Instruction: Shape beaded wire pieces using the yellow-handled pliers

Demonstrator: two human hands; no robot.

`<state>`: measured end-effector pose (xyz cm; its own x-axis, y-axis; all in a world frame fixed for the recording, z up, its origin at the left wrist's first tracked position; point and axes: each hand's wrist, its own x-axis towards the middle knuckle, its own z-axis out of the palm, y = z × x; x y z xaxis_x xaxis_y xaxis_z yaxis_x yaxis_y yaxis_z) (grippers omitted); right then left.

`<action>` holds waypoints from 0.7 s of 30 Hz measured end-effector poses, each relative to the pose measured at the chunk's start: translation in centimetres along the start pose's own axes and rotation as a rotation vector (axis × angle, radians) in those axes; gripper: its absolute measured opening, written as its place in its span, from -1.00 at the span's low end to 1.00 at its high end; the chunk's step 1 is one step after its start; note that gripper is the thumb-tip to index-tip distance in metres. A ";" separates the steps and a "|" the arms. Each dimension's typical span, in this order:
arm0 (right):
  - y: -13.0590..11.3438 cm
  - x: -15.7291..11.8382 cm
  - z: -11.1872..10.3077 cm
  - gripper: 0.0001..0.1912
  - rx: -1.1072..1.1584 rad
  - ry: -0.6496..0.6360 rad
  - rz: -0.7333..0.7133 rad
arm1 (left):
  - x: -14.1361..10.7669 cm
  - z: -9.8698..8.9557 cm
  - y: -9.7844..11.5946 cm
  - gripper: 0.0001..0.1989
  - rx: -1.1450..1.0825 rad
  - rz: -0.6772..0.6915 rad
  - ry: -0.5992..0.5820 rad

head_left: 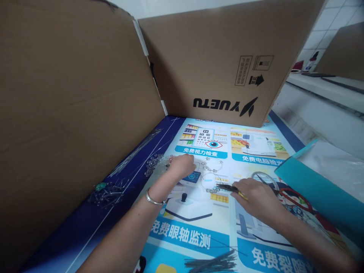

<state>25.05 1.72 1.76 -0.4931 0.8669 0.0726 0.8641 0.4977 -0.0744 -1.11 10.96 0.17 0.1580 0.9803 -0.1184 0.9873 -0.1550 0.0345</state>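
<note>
1. We see a beaded wire loop [213, 189] lying on the printed sheet [196, 212] between our two hands, its beads at the near edge.
2. The tip of the pliers [226, 187] is right at those beads; we cannot tell whether it touches them.
3. Our right hand [253, 195] grasps the pliers by the handles, just right of the loop.
4. Our left hand [183, 165] is to the loop's left and a little farther away, its fingers curled in; we cannot tell whether they pinch anything.
5. Beyond the loop, near our left hand, lies a second beaded strand [212, 167].
6. Left of that hand we have a heap of clear beads [153, 163].
7. Farther out are a tangle of pins [109, 194], dark wires [212, 262] at the near edge, a teal box [315, 182] and cardboard panels [216, 60].
</note>
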 end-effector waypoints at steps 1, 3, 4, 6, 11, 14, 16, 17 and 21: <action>0.0 0.0 0.0 -0.75 0.002 -0.001 0.002 | 0.0 0.1 0.1 -0.75 0.009 0.004 -0.005; 0.0 -0.1 0.0 -0.75 0.007 -0.004 0.006 | 0.0 0.3 0.4 -0.75 0.024 0.013 -0.015; 0.0 0.0 -0.1 -0.75 0.013 -0.007 0.009 | 0.0 0.4 0.5 -0.75 0.027 0.017 -0.020; -0.1 0.1 -0.4 -0.74 0.034 -0.009 0.025 | 0.0 0.5 0.6 -0.75 0.026 0.025 -0.030; -0.2 1.7 -1.6 -0.71 0.097 -0.067 0.074 | 0.0 0.4 0.3 -0.76 -0.026 0.025 -0.035; -0.3 3.5 -1.9 -0.70 0.127 -0.082 0.111 | -0.1 -0.2 -0.1 -0.77 -0.094 0.031 -0.015; -0.2 4.6 -1.7 -0.70 0.232 -0.095 0.136 | -0.4 -0.7 -0.2 -0.78 -0.152 0.051 0.011; -0.2 5.1 -1.6 -0.70 0.310 -0.098 0.146 | -0.6 -1.1 -0.1 -0.78 -0.184 0.066 0.027; 0.2 5.7 -0.5 -0.69 0.529 -0.091 0.154 | -1.7 -2.5 1.0 -0.81 -0.311 0.137 0.079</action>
<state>22.48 6.79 2.68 -0.3926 0.9175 -0.0632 0.7700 0.2903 -0.5682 -0.46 9.47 2.85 0.2747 0.9614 -0.0146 0.9033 -0.2529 0.3465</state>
